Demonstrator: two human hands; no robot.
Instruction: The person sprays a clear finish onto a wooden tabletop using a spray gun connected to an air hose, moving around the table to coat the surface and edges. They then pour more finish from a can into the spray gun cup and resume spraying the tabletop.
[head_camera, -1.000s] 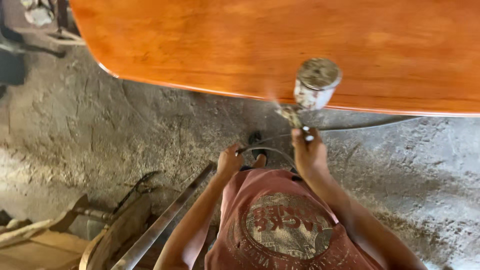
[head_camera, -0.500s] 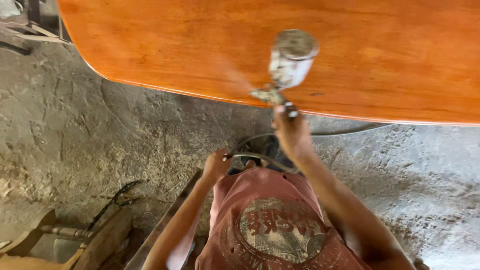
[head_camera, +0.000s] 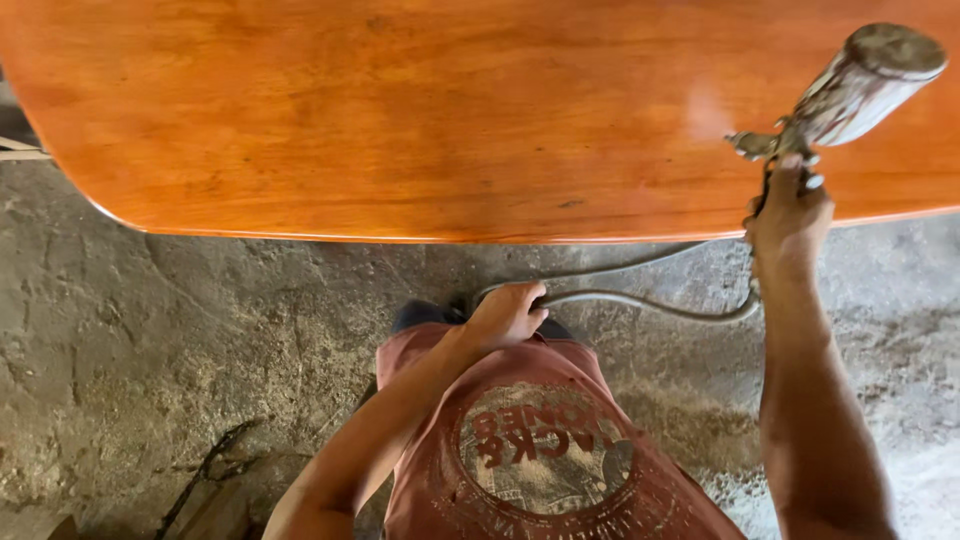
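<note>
Swung rightward since the earlier frame, the right hand (head_camera: 790, 215) gripped a spray gun (head_camera: 845, 95) by its handle, rigid and seemingly top-heavy under its cup, over the glossy orange bench (head_camera: 400, 110), while the left hand (head_camera: 505, 315) loosely held the soft hose (head_camera: 640, 300).

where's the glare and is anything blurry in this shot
Head view: soft sheen across the glossy orange wooden tabletop, with a pale hazy patch of spray mist near the spray gun; the gun's cup is slightly soft, the right hand and left hand fairly sharp; the concrete floor is evenly, dimly lit.
</note>
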